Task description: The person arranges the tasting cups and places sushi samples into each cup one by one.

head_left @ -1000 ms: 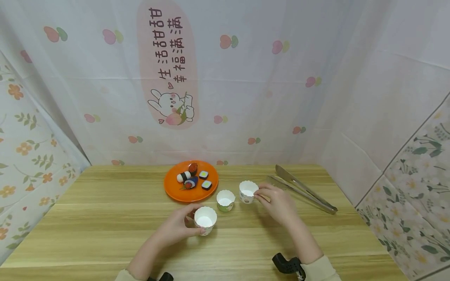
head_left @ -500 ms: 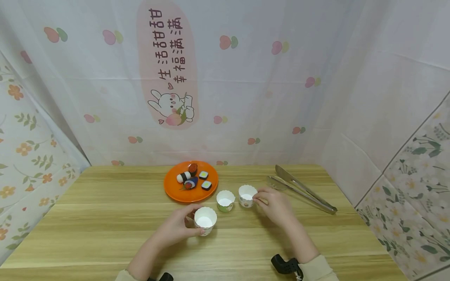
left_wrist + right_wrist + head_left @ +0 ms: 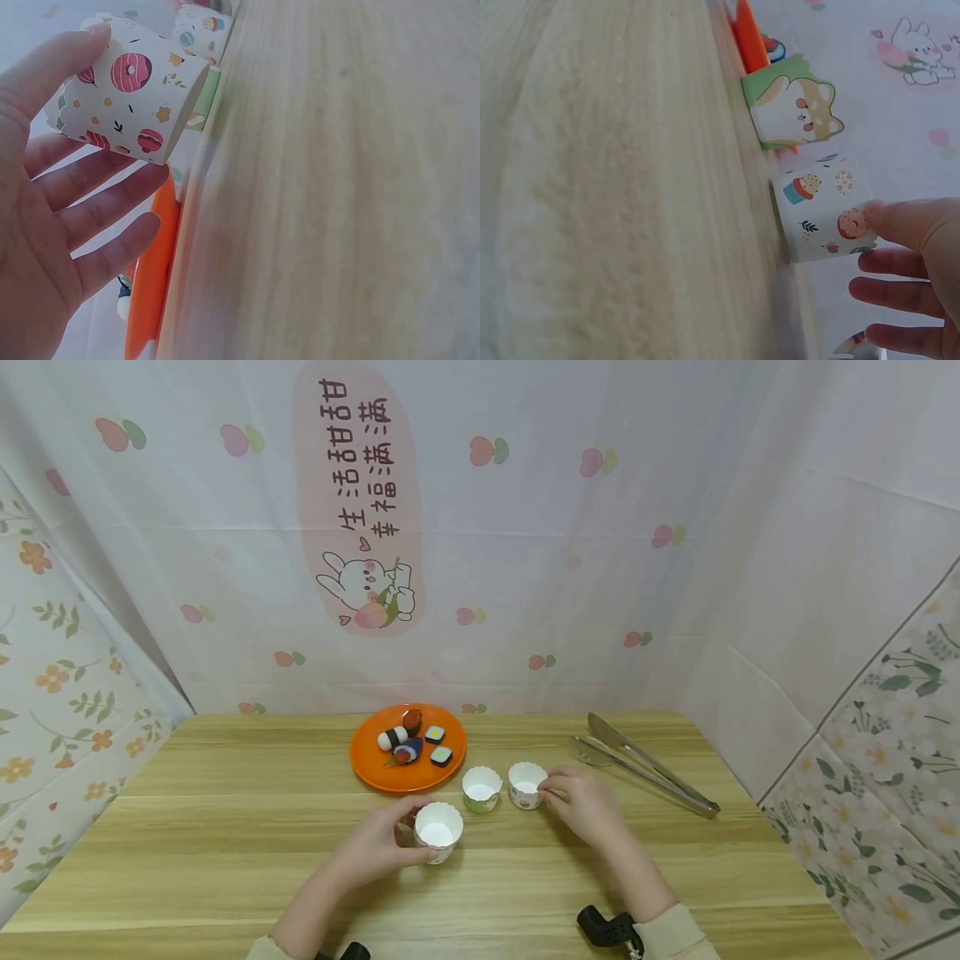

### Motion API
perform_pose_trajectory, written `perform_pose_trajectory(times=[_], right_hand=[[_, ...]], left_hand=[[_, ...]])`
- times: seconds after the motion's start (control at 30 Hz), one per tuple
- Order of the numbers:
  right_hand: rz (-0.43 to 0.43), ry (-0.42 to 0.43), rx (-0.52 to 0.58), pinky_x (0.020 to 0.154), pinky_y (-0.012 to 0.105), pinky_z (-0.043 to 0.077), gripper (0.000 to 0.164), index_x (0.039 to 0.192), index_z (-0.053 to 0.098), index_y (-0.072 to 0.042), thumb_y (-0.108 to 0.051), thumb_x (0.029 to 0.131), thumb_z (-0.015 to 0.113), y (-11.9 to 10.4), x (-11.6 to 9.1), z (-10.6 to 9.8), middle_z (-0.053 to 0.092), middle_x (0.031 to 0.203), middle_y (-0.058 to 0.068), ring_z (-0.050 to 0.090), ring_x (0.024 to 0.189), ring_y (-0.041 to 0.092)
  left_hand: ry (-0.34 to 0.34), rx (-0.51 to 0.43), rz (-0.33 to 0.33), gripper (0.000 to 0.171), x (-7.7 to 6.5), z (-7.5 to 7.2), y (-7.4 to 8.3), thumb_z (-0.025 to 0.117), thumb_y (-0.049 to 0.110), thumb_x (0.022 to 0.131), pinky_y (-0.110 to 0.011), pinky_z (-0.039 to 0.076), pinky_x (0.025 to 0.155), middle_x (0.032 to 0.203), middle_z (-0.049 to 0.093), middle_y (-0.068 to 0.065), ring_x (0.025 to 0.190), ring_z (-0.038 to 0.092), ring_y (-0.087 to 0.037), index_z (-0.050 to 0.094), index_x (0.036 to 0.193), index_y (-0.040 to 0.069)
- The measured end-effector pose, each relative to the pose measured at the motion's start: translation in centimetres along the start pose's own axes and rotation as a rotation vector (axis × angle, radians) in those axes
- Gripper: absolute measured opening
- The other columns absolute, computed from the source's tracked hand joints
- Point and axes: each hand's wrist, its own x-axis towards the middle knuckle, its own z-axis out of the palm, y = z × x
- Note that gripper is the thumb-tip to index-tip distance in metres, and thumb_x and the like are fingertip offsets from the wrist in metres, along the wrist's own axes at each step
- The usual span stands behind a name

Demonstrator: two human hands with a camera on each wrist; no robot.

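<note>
Head view: one donut-print paper baking cup [image 3: 438,833], mouth up, held in the left hand [image 3: 386,839], thumb and fingers on opposite sides. One cupcake-print paper baking cup [image 3: 527,785], pinched at its wall by the right hand [image 3: 585,806]. Between them, one green paper baking cup [image 3: 481,793] stood on the wooden table [image 3: 225,843]. Beyond, an orange plate [image 3: 367,773] bore sushi pieces [image 3: 407,749] (toys, by their look); to the right lay metal tongs [image 3: 660,772].

Left wrist view: thumb at the scalloped rim, lower fingers spread; the cup appeared raised off the table. Judged very light, thin-walled, easily dented; best held lightly round the wall.

Right wrist view: thumb near the rim, other fingers extended; base contact could not be told. A rim pinch seemed sufficient, though liable to crease the paper.
</note>
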Motion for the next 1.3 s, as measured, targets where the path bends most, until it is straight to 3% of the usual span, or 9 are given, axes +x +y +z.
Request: perform_pose_trajectory(times=[0.8,1.13,1.3], right_hand=[[0.042,-0.027,0.007,0.063,0.042,0.055,0.009,0.086,0.076,-0.015,-0.016,0.078,0.08,-0.27,-0.18,-0.08,0.068,0.101,0.008,0.067,0.086,0.026],[0.087,-0.055,0.011,0.06,0.035,0.054,0.008,0.089,0.076,-0.016,-0.019,0.081,0.078,-0.27,-0.1,-0.26,0.068,0.103,0.005,0.067,0.084,0.022],[0.069,-0.027,0.002,0.059,0.032,0.053,0.008,0.089,0.076,-0.016,-0.019,0.082,0.077,-0.36,-0.01,-0.67,0.068,0.101,0.002,0.067,0.083,0.02]], left_hand=[[0.004,0.027,-0.008,0.06,0.0,0.08,-0.24,0.084,0.028,0.074,-0.035,0.053,0.077,0.102,0.061,0.006,0.091,0.056,-0.021,0.058,0.125,0.011],[-0.001,0.023,-0.014,0.06,0.0,-0.01,-0.12,0.084,0.028,0.074,-0.035,0.053,0.076,0.102,0.061,0.006,0.09,0.056,-0.02,0.057,0.126,0.011],[-0.004,0.023,-0.014,0.061,-0.02,-0.03,-0.12,0.084,0.028,0.075,-0.035,0.053,0.076,0.102,0.061,0.005,0.09,0.056,-0.02,0.057,0.126,0.011]])
